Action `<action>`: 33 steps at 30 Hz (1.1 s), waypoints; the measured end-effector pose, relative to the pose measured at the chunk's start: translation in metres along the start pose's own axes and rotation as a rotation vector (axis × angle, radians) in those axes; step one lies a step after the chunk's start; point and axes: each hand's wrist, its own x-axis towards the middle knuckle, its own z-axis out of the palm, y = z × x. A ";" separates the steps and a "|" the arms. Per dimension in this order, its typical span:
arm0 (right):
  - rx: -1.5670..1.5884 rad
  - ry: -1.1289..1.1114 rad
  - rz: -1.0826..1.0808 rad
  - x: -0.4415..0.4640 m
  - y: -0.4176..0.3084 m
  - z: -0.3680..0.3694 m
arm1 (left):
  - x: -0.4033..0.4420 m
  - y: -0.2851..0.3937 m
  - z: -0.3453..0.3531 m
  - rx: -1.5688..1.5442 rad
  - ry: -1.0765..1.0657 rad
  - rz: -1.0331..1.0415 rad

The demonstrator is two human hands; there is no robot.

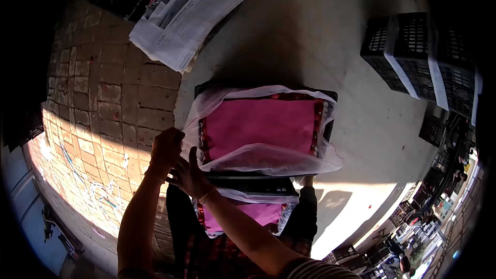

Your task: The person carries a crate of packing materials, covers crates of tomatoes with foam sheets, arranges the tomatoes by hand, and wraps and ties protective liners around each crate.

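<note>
In front of me stands a black crate (330, 93) with a thin white bag (263, 160) spread inside and over its edges. A bright pink sheet (261, 126) covers most of dark red contents (316, 124), visible along the sides. Red string runs along the bag's rim. My left hand (168, 147) is closed at the bag's left edge, apparently on the white material. Just beside it, my right hand (192, 175) has thumb and fingers apart, close to the bag's lower left corner. Nearer my body is a second lined crate (258, 184) with a pink sheet (245, 216).
A stack of newspapers (188, 15) lies at the upper left. Black crates (413, 57) with white strips stand at the right. Brick paving (111, 98) meets smooth concrete (310, 36) left of the crate. My legs flank the nearer crate. More crates and clutter fill the lower right.
</note>
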 end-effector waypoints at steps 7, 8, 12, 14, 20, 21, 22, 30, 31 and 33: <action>-0.005 -0.201 -0.306 0.082 -0.035 -0.093 | -0.015 0.026 0.015 0.557 -0.053 0.465; -0.098 -0.074 -0.295 0.084 -0.041 -0.099 | -0.015 0.042 0.012 0.443 -0.102 0.363; -1.015 0.545 -0.342 0.054 -0.065 -0.063 | -0.005 0.028 0.019 0.293 -0.203 0.417; -0.501 0.460 -0.351 0.061 -0.064 -0.057 | -0.001 0.023 0.018 0.236 -0.206 0.476; -0.186 0.451 -0.313 0.070 -0.047 -0.047 | 0.002 0.012 0.002 0.325 -0.298 0.600; -0.172 0.450 -0.309 0.069 -0.048 -0.044 | 0.002 0.012 0.000 0.270 -0.337 0.542; -0.244 0.462 -0.297 0.066 -0.050 -0.043 | 0.001 0.010 -0.002 0.215 -0.376 0.480; -1.334 0.343 -0.360 0.035 -0.074 -0.039 | -0.002 0.027 0.004 0.052 -0.400 0.327; -1.487 0.347 -0.351 0.026 -0.082 -0.029 | -0.001 0.029 0.007 0.055 -0.376 0.378; -0.808 0.351 -0.287 0.023 -0.091 -0.026 | -0.001 0.028 0.016 -0.021 -0.308 0.377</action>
